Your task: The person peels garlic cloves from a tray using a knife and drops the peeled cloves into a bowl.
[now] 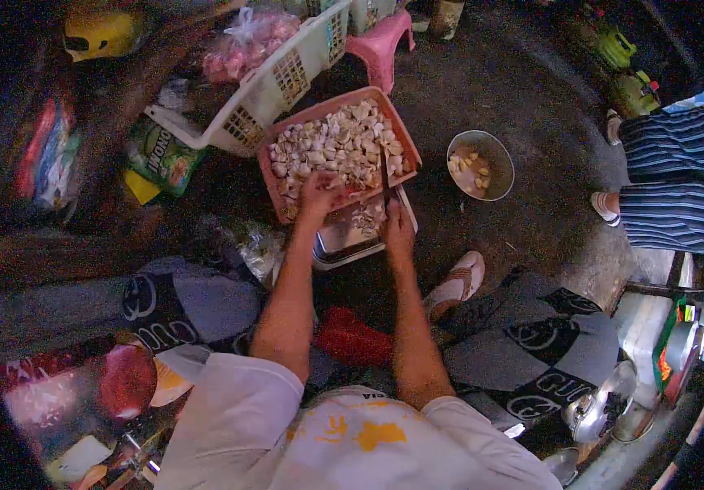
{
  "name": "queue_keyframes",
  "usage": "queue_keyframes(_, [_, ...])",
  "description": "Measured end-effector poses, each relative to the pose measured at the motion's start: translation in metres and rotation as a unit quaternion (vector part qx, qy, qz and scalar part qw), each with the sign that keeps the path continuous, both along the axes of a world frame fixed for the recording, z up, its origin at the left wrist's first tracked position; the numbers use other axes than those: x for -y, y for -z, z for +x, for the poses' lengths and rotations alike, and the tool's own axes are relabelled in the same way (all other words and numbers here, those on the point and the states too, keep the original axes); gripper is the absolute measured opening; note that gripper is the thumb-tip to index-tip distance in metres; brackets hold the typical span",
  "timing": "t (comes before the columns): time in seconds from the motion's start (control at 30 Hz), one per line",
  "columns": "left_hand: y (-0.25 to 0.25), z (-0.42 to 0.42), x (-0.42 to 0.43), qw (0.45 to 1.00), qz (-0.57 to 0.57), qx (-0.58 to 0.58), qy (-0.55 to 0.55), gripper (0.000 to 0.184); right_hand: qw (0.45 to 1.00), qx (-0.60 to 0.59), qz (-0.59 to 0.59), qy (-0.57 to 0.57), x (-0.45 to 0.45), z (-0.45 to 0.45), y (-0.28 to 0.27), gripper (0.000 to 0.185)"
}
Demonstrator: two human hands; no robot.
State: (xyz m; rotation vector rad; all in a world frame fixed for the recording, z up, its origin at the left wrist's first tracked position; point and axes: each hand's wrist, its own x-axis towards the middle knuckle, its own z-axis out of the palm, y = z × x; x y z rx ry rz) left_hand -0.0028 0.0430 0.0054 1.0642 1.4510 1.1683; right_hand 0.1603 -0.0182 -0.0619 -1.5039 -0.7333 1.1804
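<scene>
A pink plastic tray (407, 140) is heaped with unpeeled garlic cloves (327, 140). My left hand (319, 194) is over the tray's near side, fingers curled together; what they hold, if anything, is too small to make out. In my right hand (399, 229) is a knife (384, 171), its blade pointing away from me across the tray's near right part. Partly beneath the pink tray sits a shallow metal tray (337, 260) with garlic skins (368, 217) in it. To the right, a round metal bowl (510, 175) holds liquid and pale peeled cloves.
White plastic baskets (258, 102) and a pink stool (380, 53) stand beyond the tray. A green packet (160, 155) lies at left. Another person's striped clothing (674, 180) and feet are at right. Metal pots (605, 404) are at lower right.
</scene>
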Motion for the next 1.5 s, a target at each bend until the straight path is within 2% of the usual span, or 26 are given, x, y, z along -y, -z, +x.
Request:
queue_keyframes(0.03, [-0.008, 0.008, 0.001, 0.989, -0.032, 0.147, 0.014, 0.027, 0.998, 0.025, 0.062, -0.001, -0.008, -0.003, -0.002, 0.038])
queue_keyframes(0.07, [-0.012, 0.014, 0.001, 0.982, -0.053, 0.179, 0.021, 0.026, 0.991, 0.051, 0.123, -0.001, -0.016, -0.006, -0.003, 0.039])
queue_keyframes(0.13, [-0.018, 0.025, 0.002, 0.965, -0.099, 0.241, 0.035, 0.024, 0.987, 0.061, 0.146, -0.032, -0.017, -0.002, -0.013, 0.039])
queue_keyframes(0.17, [-0.014, 0.027, 0.003, 0.959, -0.088, 0.267, 0.038, 0.021, 0.991, 0.044, 0.108, -0.064, -0.013, 0.001, -0.039, 0.04])
queue_keyframes(0.2, [-0.013, 0.028, 0.004, 0.961, -0.082, 0.261, 0.05, 0.02, 0.993, 0.025, 0.07, -0.096, -0.01, 0.002, -0.055, 0.041])
queue_keyframes(0.3, [-0.014, 0.028, 0.008, 0.969, -0.07, 0.228, 0.063, 0.016, 0.985, 0.079, 0.09, -0.123, -0.011, 0.0, -0.055, 0.042])
queue_keyframes(0.4, [-0.023, 0.028, 0.013, 0.981, -0.072, 0.173, 0.044, 0.014, 0.965, 0.175, 0.171, -0.095, -0.011, -0.007, -0.053, 0.042])
queue_keyframes(0.63, [-0.042, 0.038, 0.023, 0.997, -0.022, 0.071, -0.004, 0.012, 0.971, 0.173, 0.117, -0.115, -0.006, -0.01, -0.047, 0.037])
queue_keyframes(0.7, [-0.043, 0.038, 0.025, 0.999, 0.003, 0.046, -0.012, 0.012, 0.974, 0.16, 0.132, -0.09, -0.005, -0.018, -0.043, 0.035])
queue_keyframes(0.8, [-0.034, 0.036, 0.024, 0.999, 0.012, 0.051, -0.01, 0.012, 0.979, 0.148, 0.123, -0.072, 0.0, -0.024, -0.086, 0.032])
queue_keyframes(0.9, [-0.029, 0.04, 0.025, 0.998, 0.005, 0.055, -0.024, 0.013, 0.98, 0.128, 0.141, -0.051, -0.005, -0.026, -0.07, 0.029])
queue_keyframes(0.97, [-0.018, 0.039, 0.025, 0.999, 0.024, 0.037, -0.025, 0.013, 0.987, 0.091, 0.121, -0.051, -0.006, -0.025, -0.065, 0.029])
queue_keyframes(1.07, [-0.007, 0.036, 0.024, 0.986, 0.121, -0.111, -0.013, 0.016, 0.995, 0.013, 0.095, -0.041, -0.008, -0.023, -0.069, 0.028])
queue_keyframes(1.2, [-0.02, 0.04, 0.03, 0.997, 0.067, -0.013, 0.028, 0.016, 0.995, -0.091, 0.029, -0.015, -0.01, -0.018, -0.06, 0.028])
queue_keyframes(1.3, [-0.022, 0.029, 0.023, 0.995, 0.005, 0.022, 0.098, 0.016, 0.957, -0.285, -0.046, 0.007, -0.004, -0.008, -0.086, 0.031])
queue_keyframes(1.37, [-0.04, 0.026, 0.023, 0.99, 0.001, 0.071, 0.121, 0.017, 0.944, -0.321, -0.071, -0.013, -0.002, -0.002, -0.102, 0.033])
queue_keyframes(1.4, [-0.037, 0.025, 0.022, 0.99, 0.039, 0.014, 0.133, 0.019, 0.937, -0.338, -0.083, -0.022, -0.001, -0.001, -0.105, 0.033])
queue_keyframes(1.47, [-0.027, 0.026, 0.018, 0.976, 0.114, -0.098, 0.157, 0.024, 0.984, -0.175, -0.023, -0.019, -0.011, 0.0, -0.048, 0.033])
queue_keyframes(1.5, [-0.028, 0.028, 0.02, 0.961, 0.142, -0.172, 0.163, 0.026, 0.992, -0.125, -0.013, -0.02, -0.013, 0.0, -0.039, 0.033])
